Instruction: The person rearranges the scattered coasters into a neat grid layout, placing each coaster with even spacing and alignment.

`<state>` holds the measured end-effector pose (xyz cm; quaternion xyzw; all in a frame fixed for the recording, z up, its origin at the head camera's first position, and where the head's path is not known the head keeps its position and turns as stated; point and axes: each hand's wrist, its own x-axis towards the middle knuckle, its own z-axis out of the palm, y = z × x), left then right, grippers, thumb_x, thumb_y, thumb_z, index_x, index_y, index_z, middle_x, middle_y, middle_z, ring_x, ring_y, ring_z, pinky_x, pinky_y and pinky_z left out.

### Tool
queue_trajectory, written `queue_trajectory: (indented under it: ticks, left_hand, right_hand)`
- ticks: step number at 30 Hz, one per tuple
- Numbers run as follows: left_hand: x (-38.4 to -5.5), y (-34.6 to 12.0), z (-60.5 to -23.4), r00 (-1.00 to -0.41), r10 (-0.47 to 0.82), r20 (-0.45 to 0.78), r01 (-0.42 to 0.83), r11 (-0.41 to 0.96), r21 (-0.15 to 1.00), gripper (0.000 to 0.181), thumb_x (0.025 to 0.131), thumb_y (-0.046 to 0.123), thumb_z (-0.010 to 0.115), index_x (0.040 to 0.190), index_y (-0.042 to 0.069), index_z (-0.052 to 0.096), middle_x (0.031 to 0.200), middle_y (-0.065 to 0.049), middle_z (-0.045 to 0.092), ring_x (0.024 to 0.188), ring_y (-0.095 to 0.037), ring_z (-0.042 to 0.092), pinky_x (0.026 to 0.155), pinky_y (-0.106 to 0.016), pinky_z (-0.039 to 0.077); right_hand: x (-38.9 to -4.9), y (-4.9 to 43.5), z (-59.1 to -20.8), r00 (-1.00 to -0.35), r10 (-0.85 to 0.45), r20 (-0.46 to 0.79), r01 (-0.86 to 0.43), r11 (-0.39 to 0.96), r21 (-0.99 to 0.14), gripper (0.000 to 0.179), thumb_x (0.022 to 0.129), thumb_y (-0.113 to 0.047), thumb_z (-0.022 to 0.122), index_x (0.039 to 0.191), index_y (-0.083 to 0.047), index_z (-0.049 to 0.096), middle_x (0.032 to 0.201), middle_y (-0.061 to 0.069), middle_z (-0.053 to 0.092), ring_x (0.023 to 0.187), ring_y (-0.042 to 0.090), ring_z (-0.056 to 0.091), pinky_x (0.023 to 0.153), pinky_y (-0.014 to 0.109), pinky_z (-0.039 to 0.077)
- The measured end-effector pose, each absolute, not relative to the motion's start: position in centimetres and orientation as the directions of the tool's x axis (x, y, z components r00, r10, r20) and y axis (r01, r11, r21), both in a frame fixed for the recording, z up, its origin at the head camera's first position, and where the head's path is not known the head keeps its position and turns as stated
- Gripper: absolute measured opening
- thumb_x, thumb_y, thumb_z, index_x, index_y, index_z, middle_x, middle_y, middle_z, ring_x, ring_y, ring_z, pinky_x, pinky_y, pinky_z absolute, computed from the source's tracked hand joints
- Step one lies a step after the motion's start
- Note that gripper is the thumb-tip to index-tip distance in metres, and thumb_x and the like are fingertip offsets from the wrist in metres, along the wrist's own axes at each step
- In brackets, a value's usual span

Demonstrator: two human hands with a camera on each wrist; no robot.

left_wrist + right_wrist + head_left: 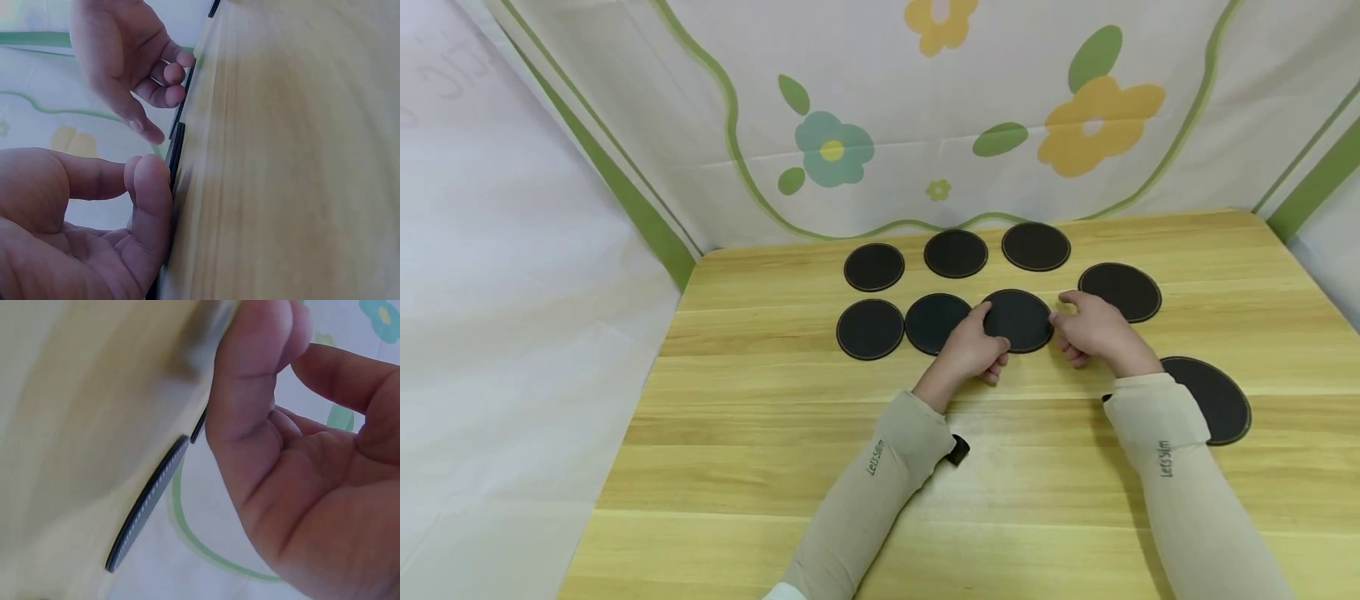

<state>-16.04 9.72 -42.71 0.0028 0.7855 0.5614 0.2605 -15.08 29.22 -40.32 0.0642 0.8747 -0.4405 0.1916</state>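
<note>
Flat on the wooden table (715, 467) lies a round black coaster (1021, 312) with a thin stitched rim, between the two hands. My left hand (973, 346) holds its left side, index finger at the upper left edge and thumb at the lower edge. At its right edge is my right hand (1097, 329), thumb side toward it, fingers loosely curled with nothing held in them. In the left wrist view the right hand (128, 69) hovers past the left hand (94, 231). Another black coaster (931, 318) adjoins on the left, partly covered by the left hand.
A black coaster (867, 329) ends the near row at left. Behind it stretches a far row of coasters (874, 267), (956, 253), (1036, 247). Two more coasters (1123, 292), (1225, 404) lie at right, partly behind the right hand and sleeve. A flowered curtain (895, 100) hangs behind the table.
</note>
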Motion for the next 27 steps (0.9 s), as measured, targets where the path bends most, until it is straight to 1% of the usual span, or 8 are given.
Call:
queue_trajectory:
  ticks: [3,6,10,14,20,27]
  left_hand:
    - [-15.9,9.8,-42.7,-0.862,0.307,-0.403,-0.283,0.367,0.886,0.072,0.100,0.005,0.062,0.161,0.023,0.029,0.066,-0.013,0.064,0.044,-0.018,0.052,0.043,-0.031,0.052]
    - [-15.8,9.8,-42.7,-0.862,0.308,-0.403,-0.284,0.364,0.887,0.072,0.100,0.004,0.062,0.161,0.023,0.029,0.066,-0.013,0.063,0.044,-0.018,0.052,0.042,-0.030,0.051]
    - [-15.8,9.8,-42.7,-0.861,0.306,-0.405,-0.287,0.366,0.885,0.072,0.099,0.004,0.062,0.161,0.022,0.029,0.066,-0.014,0.063,0.044,-0.018,0.051,0.042,-0.030,0.051]
    - [-15.7,9.8,-42.6,-0.862,0.308,-0.403,-0.282,0.368,0.886,0.072,0.099,0.003,0.062,0.161,0.022,0.029,0.066,-0.014,0.063,0.044,-0.018,0.052,0.042,-0.030,0.051]
    - [-15.7,9.8,-42.5,-0.861,0.308,-0.405,-0.288,0.360,0.887,0.072,0.099,0.004,0.062,0.161,0.022,0.030,0.067,-0.014,0.063,0.044,-0.018,0.051,0.041,-0.029,0.049]
    - [-15.7,9.8,-42.4,-0.858,0.305,-0.413,-0.298,0.357,0.885,0.072,0.098,0.003,0.062,0.160,0.023,0.030,0.068,-0.015,0.064,0.043,-0.018,0.050,0.041,-0.029,0.048]
  right_hand:
    - [-14.9,29.9,-40.3,-0.925,-0.048,-0.377,0.267,0.623,-0.735,0.063,0.106,-0.018,0.044,0.157,0.009,0.017,0.074,0.014,0.065,0.057,0.020,0.062,0.057,0.037,0.057]
    - [-14.7,30.7,-40.2,-0.929,-0.048,-0.367,0.254,0.640,-0.726,0.064,0.107,-0.017,0.042,0.157,0.010,0.013,0.073,0.014,0.064,0.056,0.020,0.060,0.056,0.038,0.056]
    - [-14.5,31.6,-40.1,-0.929,-0.046,-0.368,0.243,0.676,-0.696,0.065,0.107,-0.017,0.040,0.156,0.012,0.008,0.065,0.012,0.062,0.051,0.021,0.058,0.054,0.039,0.054]
    - [-14.5,32.1,-40.1,-0.923,-0.037,-0.384,0.247,0.709,-0.661,0.065,0.106,-0.016,0.037,0.155,0.013,0.006,0.059,0.009,0.058,0.048,0.020,0.057,0.052,0.037,0.052]
    - [-14.4,32.2,-40.0,-0.903,-0.038,-0.429,0.285,0.693,-0.662,0.065,0.106,-0.015,0.035,0.155,0.014,0.004,0.059,0.010,0.057,0.048,0.020,0.054,0.051,0.036,0.050]
    - [-14.3,32.1,-39.9,-0.897,-0.033,-0.440,0.299,0.688,-0.661,0.066,0.106,-0.016,0.035,0.156,0.012,0.003,0.060,0.010,0.056,0.048,0.020,0.053,0.051,0.036,0.050]
